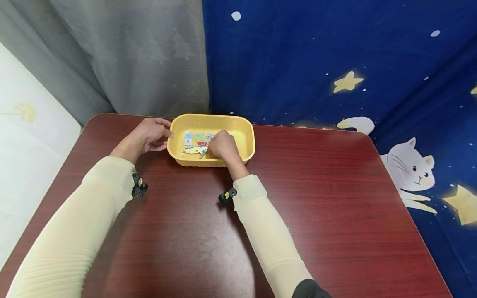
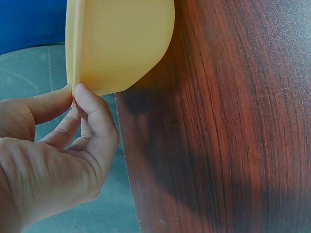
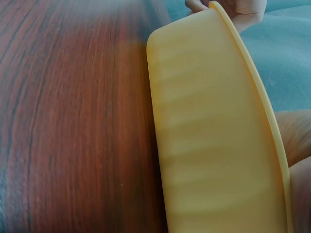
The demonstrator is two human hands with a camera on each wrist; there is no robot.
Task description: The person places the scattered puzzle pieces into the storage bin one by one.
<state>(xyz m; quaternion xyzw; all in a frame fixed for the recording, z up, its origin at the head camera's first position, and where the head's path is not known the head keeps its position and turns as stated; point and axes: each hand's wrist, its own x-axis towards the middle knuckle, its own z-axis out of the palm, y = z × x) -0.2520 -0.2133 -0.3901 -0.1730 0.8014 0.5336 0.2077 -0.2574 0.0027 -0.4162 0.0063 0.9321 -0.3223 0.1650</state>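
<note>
A yellow plastic basin (image 1: 244, 142) stands near the far edge of the table. My left hand (image 1: 150, 134) pinches its left rim between thumb and forefinger, as the left wrist view shows closely. Inside the basin lie several flat, colourful printed pieces, among them a pale yellow and blue one (image 1: 191, 150), a white card with a dark mark (image 1: 188, 141) and a red one (image 1: 202, 144). My right hand (image 1: 223, 145) reaches over the near rim with bent fingers beside these pieces. Its fingertips are hidden, so whether it holds a piece does not show.
Dark red wooden tabletop (image 1: 316, 198) surrounds the basin. A grey curtain (image 1: 149, 62) and a blue curtain (image 1: 290, 62) with stars and a white cat hang right behind the far edge. A black wrist strap (image 1: 139, 185) sits on the left sleeve, another (image 1: 227, 196) on the right.
</note>
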